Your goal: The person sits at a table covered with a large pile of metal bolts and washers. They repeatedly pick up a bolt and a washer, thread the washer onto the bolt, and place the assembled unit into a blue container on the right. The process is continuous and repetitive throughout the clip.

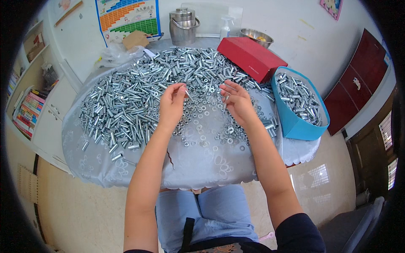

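Over the table, my left hand (172,104) pinches a slim silvery metal bolt (188,94) between thumb and fingertips. A short gap away, my right hand (238,103) has its fingers curled around a few similar metal bolts (229,87); their exact number is partly hidden. Beneath both hands lie loose washers (203,138) and small nuts (181,126). A broad heap of shiny metal sleeves and bolts (126,101) spreads behind and to the left of my hands.
A blue bin (291,122) full of metal sleeves stands at the right edge of the table, beside a red box (253,57). Farther back are a steel pot (183,29), a spray bottle (225,28) and a metal bowl (263,37). A pale patterned cloth (194,168) covers the table.
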The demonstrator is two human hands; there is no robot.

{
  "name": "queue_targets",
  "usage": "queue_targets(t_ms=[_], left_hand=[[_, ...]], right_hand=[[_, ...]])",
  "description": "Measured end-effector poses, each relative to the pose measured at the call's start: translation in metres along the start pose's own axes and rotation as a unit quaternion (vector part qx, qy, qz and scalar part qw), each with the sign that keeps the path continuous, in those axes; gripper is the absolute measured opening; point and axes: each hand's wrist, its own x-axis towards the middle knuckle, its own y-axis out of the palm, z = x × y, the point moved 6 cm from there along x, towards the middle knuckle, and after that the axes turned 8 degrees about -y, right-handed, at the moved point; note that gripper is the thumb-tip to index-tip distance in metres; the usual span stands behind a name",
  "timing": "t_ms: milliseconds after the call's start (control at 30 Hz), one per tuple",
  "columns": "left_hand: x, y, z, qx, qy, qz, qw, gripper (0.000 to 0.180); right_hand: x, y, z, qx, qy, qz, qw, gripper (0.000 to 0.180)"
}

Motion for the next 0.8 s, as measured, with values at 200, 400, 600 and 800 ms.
queue_targets(t_ms=[200,400,600,800], left_hand=[[-0.012,0.019,-0.006,-0.05,-0.05,0.053,0.996,0.02],[-0.016,0.022,-0.015,-0.044,0.001,0.062,0.997,0.017],[-0.015,0.026,-0.008,-0.023,0.007,0.086,0.996,0.019],[-0.02,0.031,-0.006,0.01,-0.027,0.103,0.994,0.017]], right_hand=[[-0.003,0.009,-0.008,-0.094,-0.007,0.039,0.995,0.057],[-0.019,0.04,-0.017,-0.269,-0.073,0.204,0.938,0.062],[-0.026,0.047,-0.029,-0.246,-0.028,0.246,0.937,0.064],[-0.03,0.051,-0.027,-0.272,-0.02,0.252,0.928,0.058]])
